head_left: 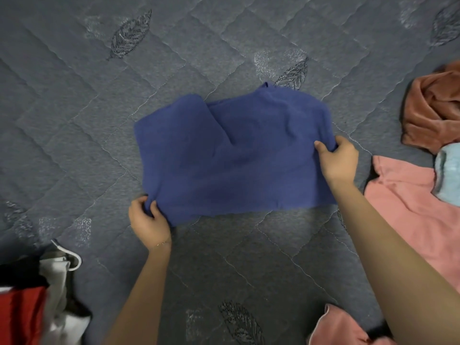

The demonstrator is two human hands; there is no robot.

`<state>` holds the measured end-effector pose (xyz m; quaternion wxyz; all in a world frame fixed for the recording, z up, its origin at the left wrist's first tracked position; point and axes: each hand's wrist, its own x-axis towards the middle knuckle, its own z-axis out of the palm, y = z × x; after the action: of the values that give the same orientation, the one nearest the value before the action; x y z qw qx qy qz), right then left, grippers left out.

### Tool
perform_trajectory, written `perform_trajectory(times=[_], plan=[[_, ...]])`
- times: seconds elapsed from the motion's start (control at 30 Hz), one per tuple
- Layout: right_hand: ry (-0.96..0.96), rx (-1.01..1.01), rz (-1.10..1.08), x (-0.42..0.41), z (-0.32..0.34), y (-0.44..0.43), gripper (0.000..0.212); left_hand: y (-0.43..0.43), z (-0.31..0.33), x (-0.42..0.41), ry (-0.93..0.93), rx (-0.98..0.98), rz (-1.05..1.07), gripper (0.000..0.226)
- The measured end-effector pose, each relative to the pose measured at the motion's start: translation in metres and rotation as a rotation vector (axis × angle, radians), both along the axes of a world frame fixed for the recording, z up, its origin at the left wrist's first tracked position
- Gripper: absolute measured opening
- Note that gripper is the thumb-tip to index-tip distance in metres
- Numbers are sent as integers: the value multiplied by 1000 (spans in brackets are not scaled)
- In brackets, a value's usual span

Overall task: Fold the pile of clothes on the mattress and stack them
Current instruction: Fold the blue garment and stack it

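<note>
A blue garment [231,155] lies partly folded in the middle of the grey quilted mattress [74,108], one flap turned over at its upper left. My left hand [149,222] pinches its near left corner. My right hand [338,160] grips its right edge, thumb on top of the cloth. Unfolded clothes lie at the right: a rust-brown velvety piece [433,113], a pink garment [410,202] and a pale blue piece [448,175] on top of it.
At the bottom left sits a heap of red, black and white-grey clothes [42,300]. Another pink piece [341,329] shows at the bottom edge under my right forearm. Grey mattress stretches behind the blue garment and to its left.
</note>
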<state>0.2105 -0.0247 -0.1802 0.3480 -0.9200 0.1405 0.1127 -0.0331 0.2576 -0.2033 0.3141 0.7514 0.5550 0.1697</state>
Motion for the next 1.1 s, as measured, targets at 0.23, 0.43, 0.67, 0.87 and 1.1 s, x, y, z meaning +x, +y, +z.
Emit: perform_trajectory(times=[0.23,0.43,0.67,0.87,1.1], plan=[[-22,-17,135,3,-8,-1,44,-30,-1,33,275,359,-308,52],[-19,96,170,20,-12,8,65,-59,-9,94,332,485,-1078,49],[36,170,38,47,-7,23,64,-22,-15,154,479,256,-819,61],[-42,14,7,63,-15,28,35,-10,-21,147,571,276,-798,69],[-75,172,97,70,-20,17,23,-98,-10,145,179,498,-961,53]])
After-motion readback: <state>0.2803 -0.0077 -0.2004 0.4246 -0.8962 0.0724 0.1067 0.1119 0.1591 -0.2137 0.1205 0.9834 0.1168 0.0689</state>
